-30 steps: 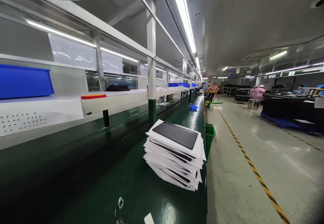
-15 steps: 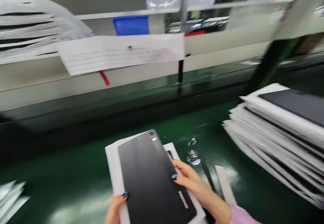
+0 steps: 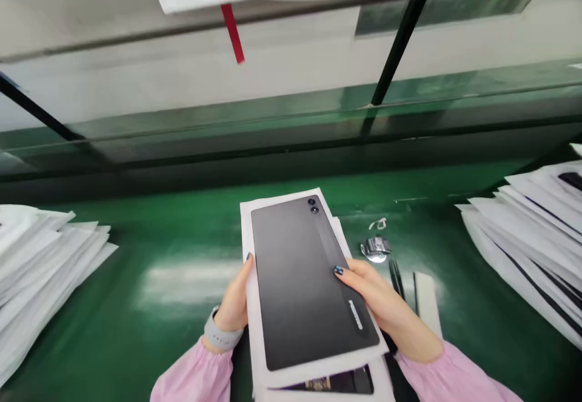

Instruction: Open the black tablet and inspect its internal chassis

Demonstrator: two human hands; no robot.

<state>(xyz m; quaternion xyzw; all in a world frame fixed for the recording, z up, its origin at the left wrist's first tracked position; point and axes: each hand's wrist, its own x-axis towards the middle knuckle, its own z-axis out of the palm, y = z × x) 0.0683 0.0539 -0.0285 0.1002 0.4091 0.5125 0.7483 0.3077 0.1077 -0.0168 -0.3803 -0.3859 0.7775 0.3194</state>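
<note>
"Two hands on it; what have they got?"

"My left hand [image 3: 234, 296] pinches the left edge of the white sheet [image 3: 247, 232]. My right hand [image 3: 379, 296] is clamped over the opposite edge, thumb on the tablet [image 3: 302, 293]. The fingers underneath are hidden from me."

"And where's the tablet?"

"Back up on its sheet, above the table [image 3: 173, 323], between the left stack [image 3: 40, 268] and the right stack [image 3: 536, 226]. Below, a second sheet and a dark panel [image 3: 354, 382] poke out at the near end. I can't tell whether those are lifted too."

"How would you handle it?"

"I'd pinch tablet and sheet as one so neither slides, and keep it level; I judge that smooth back could slip. I'd keep my thumb off the lenses [image 3: 313, 205], and my right sleeve clear of the metal piece [image 3: 376, 245]."

"Anything changed?"

"Half a second ago my view showed more of the right stack, with a tablet on top. Now the left stack shows more, the wristband [image 3: 222, 332] has come into sight, and the tablet sits straighter."
</note>
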